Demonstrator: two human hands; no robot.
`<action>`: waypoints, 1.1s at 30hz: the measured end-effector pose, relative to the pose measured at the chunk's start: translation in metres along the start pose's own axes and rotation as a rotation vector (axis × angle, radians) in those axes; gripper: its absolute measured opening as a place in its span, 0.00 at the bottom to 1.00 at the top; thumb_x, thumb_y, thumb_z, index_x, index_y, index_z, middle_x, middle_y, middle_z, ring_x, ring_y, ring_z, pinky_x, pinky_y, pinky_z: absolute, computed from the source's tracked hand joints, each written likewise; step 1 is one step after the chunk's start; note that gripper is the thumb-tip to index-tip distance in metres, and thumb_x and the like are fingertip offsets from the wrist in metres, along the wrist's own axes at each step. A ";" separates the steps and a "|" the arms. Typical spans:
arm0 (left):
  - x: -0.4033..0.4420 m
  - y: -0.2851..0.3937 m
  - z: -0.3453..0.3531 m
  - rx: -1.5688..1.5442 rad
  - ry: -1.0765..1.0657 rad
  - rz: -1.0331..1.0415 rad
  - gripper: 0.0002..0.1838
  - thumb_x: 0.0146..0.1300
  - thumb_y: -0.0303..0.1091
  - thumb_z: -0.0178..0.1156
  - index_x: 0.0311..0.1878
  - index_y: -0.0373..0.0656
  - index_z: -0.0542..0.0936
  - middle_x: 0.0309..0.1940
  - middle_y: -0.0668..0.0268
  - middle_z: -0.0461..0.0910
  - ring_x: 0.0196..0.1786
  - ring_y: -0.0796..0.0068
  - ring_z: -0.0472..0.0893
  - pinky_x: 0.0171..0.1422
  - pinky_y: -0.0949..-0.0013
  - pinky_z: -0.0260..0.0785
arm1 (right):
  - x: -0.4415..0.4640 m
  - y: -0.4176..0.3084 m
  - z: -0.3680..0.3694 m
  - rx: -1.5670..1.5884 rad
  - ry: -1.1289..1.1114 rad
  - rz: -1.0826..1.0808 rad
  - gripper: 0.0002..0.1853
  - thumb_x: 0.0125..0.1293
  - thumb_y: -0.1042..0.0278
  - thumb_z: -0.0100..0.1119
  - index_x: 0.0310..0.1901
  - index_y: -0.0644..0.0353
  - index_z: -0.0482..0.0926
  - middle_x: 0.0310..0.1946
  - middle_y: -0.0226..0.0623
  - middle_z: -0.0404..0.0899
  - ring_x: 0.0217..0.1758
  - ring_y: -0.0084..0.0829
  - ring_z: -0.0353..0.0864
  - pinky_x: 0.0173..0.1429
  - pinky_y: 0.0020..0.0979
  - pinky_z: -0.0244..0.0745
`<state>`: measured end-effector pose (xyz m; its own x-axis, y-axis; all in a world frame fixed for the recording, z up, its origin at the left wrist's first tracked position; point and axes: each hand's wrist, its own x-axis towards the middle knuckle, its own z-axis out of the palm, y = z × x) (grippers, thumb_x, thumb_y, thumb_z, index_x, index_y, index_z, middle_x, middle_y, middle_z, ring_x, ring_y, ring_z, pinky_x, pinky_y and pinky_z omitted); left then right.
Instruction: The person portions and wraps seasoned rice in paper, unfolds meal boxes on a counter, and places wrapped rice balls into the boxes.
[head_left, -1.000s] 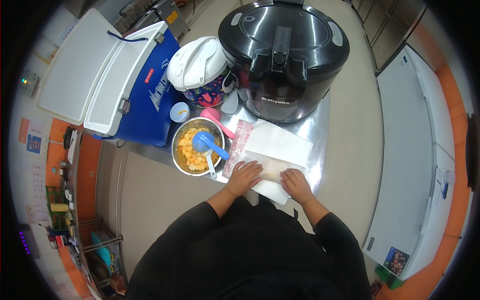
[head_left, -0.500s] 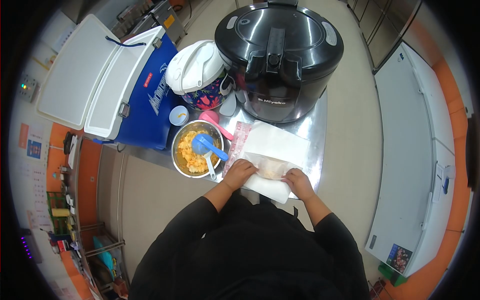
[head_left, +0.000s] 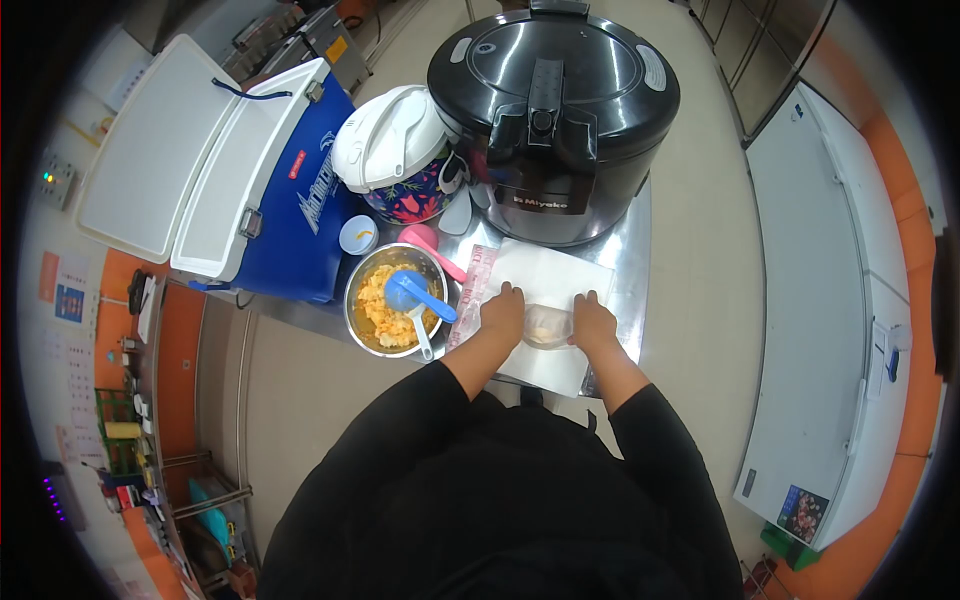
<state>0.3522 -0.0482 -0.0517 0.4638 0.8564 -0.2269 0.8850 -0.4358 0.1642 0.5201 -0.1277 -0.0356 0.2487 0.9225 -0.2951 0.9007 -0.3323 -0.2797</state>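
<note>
A small bundle in translucent wrapping (head_left: pixel 548 327), with something pale inside, lies across white paper sheets (head_left: pixel 550 268) on the metal table. My left hand (head_left: pixel 502 314) grips the bundle's left end, fingers closed and pointing away from me. At its right end, my right hand (head_left: pixel 594 322) has its fingers closed on the wrapping too. Left of my left hand stands a steel bowl (head_left: pixel 349 322) of orange-yellow food (head_left: pixel 374 300). A blue scoop (head_left: pixel 405 290) and a white-handled spoon (head_left: pixel 423 342) rest in that bowl. A strip of printed pink plastic (head_left: pixel 474 285) shows along the paper's left edge.
A big black rice cooker (head_left: pixel 555 130) stands behind the paper, beside a smaller flowered cooker (head_left: pixel 412 195) with a white lid. Left is a blue cooler box (head_left: pixel 290 215), lid raised. A pink ladle (head_left: pixel 425 242) and a small tub (head_left: pixel 358 235) sit behind the bowl.
Both hands have moved forward, away from my body, along the wrapping's ends. The wrapped bundle looks narrower and more rolled up, and the near part of the paper is more exposed.
</note>
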 end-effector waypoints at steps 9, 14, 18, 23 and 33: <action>-0.014 -0.017 -0.005 0.069 0.098 0.147 0.08 0.58 0.30 0.61 0.42 0.46 0.78 0.31 0.62 0.82 0.36 0.59 0.82 0.40 0.56 0.73 | -0.016 0.009 -0.001 0.063 0.004 0.027 0.15 0.50 0.68 0.73 0.37 0.61 0.78 0.37 0.44 0.82 0.43 0.47 0.85 0.45 0.43 0.80; -0.053 -0.032 0.012 -0.163 0.304 0.256 0.07 0.56 0.29 0.62 0.38 0.45 0.77 0.30 0.62 0.78 0.36 0.58 0.81 0.39 0.56 0.74 | -0.045 0.010 0.028 0.273 0.237 -0.017 0.10 0.55 0.69 0.68 0.35 0.61 0.76 0.35 0.45 0.79 0.39 0.50 0.82 0.41 0.47 0.77; -0.068 -0.036 0.032 -0.195 0.461 0.340 0.09 0.54 0.26 0.59 0.41 0.43 0.79 0.34 0.63 0.78 0.36 0.62 0.80 0.38 0.61 0.75 | -0.060 0.010 0.050 0.179 0.402 -0.222 0.07 0.57 0.70 0.63 0.33 0.61 0.75 0.33 0.44 0.74 0.38 0.47 0.78 0.42 0.45 0.75; -0.076 -0.035 0.040 -0.215 0.526 0.420 0.16 0.52 0.26 0.59 0.46 0.36 0.80 0.41 0.60 0.80 0.41 0.62 0.80 0.43 0.62 0.76 | -0.063 -0.006 0.052 0.052 0.563 -0.378 0.11 0.54 0.75 0.64 0.38 0.63 0.75 0.38 0.49 0.73 0.43 0.48 0.73 0.49 0.43 0.73; -0.083 -0.032 0.045 -0.209 0.542 0.400 0.22 0.48 0.26 0.63 0.50 0.35 0.80 0.49 0.58 0.80 0.46 0.60 0.81 0.50 0.61 0.76 | -0.024 -0.029 0.068 0.825 0.456 -0.194 0.20 0.63 0.68 0.67 0.50 0.71 0.72 0.49 0.51 0.73 0.52 0.42 0.76 0.57 0.38 0.72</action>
<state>0.2870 -0.1175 -0.0818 0.6175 0.6824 0.3911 0.5990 -0.7303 0.3285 0.4635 -0.1539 -0.0826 0.3933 0.9055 0.1591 0.4500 -0.0387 -0.8922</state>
